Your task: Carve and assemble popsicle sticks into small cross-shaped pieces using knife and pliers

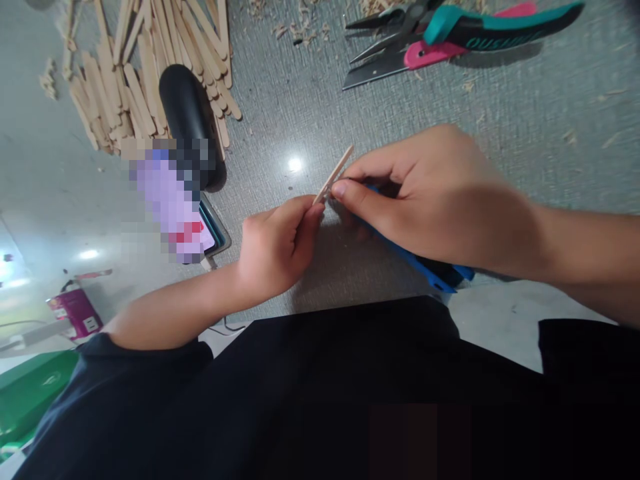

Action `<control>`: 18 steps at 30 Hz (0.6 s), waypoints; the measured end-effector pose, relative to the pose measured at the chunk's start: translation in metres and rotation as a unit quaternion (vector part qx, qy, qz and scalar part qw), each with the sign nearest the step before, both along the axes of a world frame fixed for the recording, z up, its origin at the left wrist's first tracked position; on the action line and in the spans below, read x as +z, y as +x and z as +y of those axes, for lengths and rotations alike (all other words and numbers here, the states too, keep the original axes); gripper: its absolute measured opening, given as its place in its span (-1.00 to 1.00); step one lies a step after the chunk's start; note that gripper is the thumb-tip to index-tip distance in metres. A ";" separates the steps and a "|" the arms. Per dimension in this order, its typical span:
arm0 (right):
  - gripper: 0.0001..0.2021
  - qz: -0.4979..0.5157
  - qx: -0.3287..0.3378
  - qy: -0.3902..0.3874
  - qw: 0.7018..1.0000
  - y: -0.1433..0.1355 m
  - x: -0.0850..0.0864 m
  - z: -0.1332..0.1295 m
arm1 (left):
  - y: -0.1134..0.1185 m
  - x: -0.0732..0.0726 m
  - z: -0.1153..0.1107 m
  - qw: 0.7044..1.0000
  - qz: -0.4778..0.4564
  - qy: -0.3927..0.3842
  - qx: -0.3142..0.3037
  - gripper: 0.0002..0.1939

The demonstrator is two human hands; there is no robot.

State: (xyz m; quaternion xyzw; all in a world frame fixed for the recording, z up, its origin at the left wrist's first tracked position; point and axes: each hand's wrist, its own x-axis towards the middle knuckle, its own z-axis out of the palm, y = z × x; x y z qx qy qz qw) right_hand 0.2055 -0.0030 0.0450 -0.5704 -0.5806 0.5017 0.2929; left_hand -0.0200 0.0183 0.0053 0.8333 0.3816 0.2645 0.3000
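A thin wooden craft stick (336, 171) slants up to the right between my two hands, above the grey table. My left hand (280, 247) is closed, with its thumb and forefinger pinching the stick's lower end. From the right, the thumb and forefinger of my right hand (420, 193) close at the stick's middle; a small pale bit shows by the thumb tip. Beneath that hand lies a blue-handled tool (425, 270), mostly hidden. Whether the curled fingers touch it, I cannot tell.
Many loose craft sticks (145, 73) lie at the upper left, beside a black rounded case (184, 107) and a phone (173, 207). Pliers with teal-black handles (505, 32) and a pink-handled blade (380, 75) are at the upper right. Wood shavings (305, 30) dot the grey table (280, 87).
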 end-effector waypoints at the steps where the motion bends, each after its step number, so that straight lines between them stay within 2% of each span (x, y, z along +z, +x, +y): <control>1: -0.59 -0.014 -0.001 -0.004 1.000 0.000 0.001 0.000 | 0.000 -0.001 0.000 1.000 0.002 0.003 0.001 -0.55; 4: -0.56 -0.046 -0.001 -0.015 0.999 -0.001 0.003 0.001 | 0.000 -0.001 0.000 1.000 0.002 0.000 0.002 -0.53; 12: -0.61 0.067 -0.004 -0.060 0.996 -0.003 0.000 0.005 | 0.000 0.002 0.001 0.998 -0.012 -0.061 -0.001 -0.56; 18: -0.67 0.109 0.021 -0.120 0.987 0.006 -0.001 0.013 | 0.003 0.004 0.003 0.998 -0.020 -0.060 0.008 -0.56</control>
